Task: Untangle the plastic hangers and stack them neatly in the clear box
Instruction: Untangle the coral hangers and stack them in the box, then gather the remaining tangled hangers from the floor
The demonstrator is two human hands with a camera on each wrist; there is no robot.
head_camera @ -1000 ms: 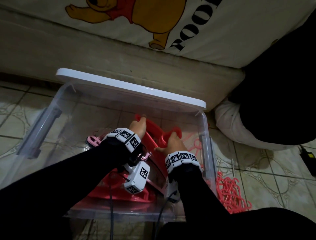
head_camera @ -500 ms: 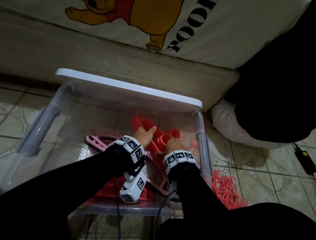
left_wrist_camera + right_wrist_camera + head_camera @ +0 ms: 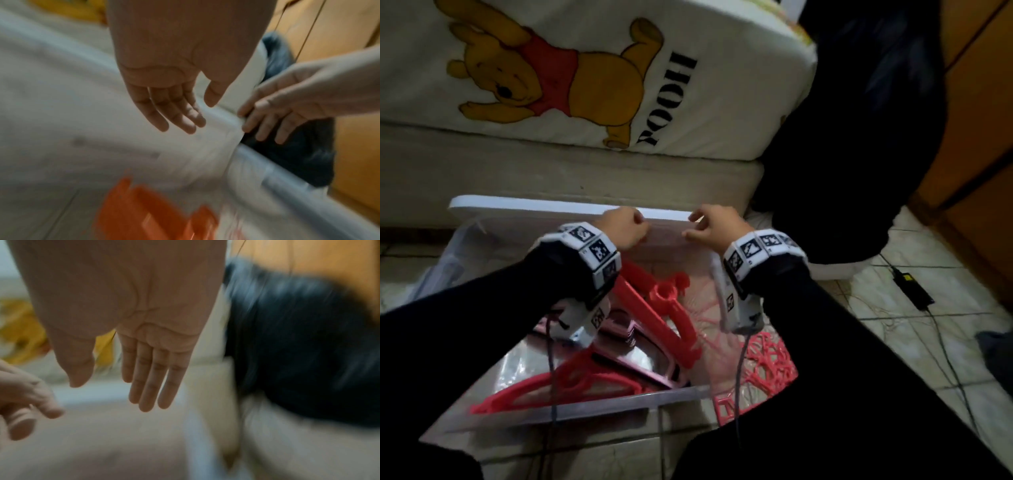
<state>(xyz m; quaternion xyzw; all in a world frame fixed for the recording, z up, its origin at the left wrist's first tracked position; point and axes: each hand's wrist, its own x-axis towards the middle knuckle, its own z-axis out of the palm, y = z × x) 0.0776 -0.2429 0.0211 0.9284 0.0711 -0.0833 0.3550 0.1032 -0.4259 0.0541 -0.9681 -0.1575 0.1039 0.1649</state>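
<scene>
Several red and pink plastic hangers lie in the clear box (image 3: 585, 407). One red hanger (image 3: 654, 308) slants across the middle, a pink hanger (image 3: 626, 329) lies under it, and another red hanger (image 3: 558, 387) rests along the front wall. My left hand (image 3: 625, 228) and right hand (image 3: 714, 228) hover above the box's far side, close to the white lid (image 3: 517, 205). The wrist views show the left hand (image 3: 185, 116) and the right hand (image 3: 112, 392) with relaxed, nearly straight fingers and nothing in them. A blurred red hanger (image 3: 144, 211) lies below the left hand.
A tangle of red hangers (image 3: 767, 363) lies on the tiled floor just right of the box. A bed with a cartoon bear sheet (image 3: 585, 85) stands behind, dark fabric (image 3: 859, 137) at the right. A black power adapter (image 3: 912, 287) and cable lie on the floor.
Both hands let go of the red hanger, which now lies in the box, and rose from inside the box to its far side by the lid. The head view tilted up.
</scene>
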